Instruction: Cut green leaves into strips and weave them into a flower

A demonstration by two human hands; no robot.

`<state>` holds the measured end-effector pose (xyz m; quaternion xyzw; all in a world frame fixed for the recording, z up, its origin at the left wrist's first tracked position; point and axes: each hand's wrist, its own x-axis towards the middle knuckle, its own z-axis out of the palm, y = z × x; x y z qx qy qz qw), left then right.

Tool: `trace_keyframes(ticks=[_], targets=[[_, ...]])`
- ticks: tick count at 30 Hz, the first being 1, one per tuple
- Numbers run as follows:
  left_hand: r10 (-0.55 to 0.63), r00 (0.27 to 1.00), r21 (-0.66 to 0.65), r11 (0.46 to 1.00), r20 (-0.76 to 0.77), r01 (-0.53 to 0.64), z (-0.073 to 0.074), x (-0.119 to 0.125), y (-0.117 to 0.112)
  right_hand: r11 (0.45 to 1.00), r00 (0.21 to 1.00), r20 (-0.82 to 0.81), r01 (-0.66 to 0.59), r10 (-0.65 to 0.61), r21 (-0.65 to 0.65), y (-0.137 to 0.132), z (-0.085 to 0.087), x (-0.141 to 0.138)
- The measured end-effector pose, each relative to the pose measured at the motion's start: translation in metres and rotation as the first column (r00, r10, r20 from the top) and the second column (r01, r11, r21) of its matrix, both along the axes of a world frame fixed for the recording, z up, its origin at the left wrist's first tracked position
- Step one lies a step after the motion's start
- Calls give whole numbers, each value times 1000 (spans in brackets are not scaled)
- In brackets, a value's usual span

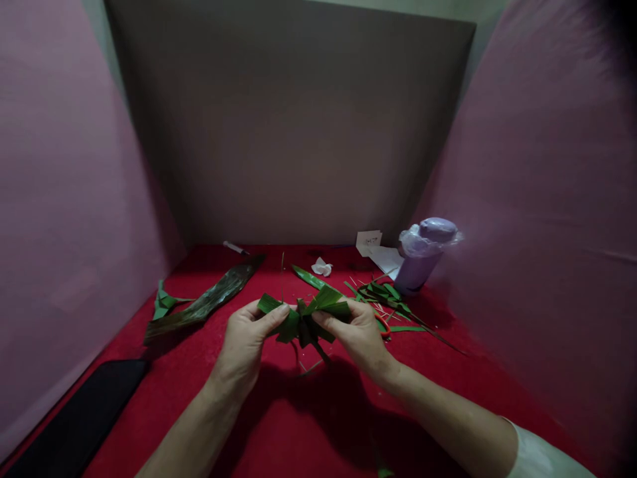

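Between my two hands is a bundle of folded green leaf strips (304, 323), held up over the red cloth. My left hand (251, 332) pinches its left side, thumb on top of a broad leaf piece. On the right side, my right hand (355, 332) grips the upper leaf loops between thumb and fingers. Dark narrow ends hang down from the bundle's middle. Just behind my right hand, an orange scissor handle (383, 326) shows in part; the rest of it is hidden. A long green leaf strip (311, 277) lies beyond the bundle.
A large dark leaf (209, 302) and a folded green piece (165, 302) lie left. Leaf scraps (385, 293) and thin sticks lie right, by a purple container (418, 271) with plastic on top. A white flower-like piece (321, 267), white card (368, 242) and black flat object (84, 411) also lie around.
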<state>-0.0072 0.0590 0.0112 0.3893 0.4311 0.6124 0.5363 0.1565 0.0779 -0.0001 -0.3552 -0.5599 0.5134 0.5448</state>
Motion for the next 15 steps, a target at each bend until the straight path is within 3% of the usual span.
trace_keyframes(ticks=[10,15], targets=[[17,999,-67,998,52,-14,0,3,2,995,997,-48,-59,55,-80,3,0,1],[36,997,-106,994,63,-30,1,4,1,992,998,14,-51,53,-114,4,2,1]])
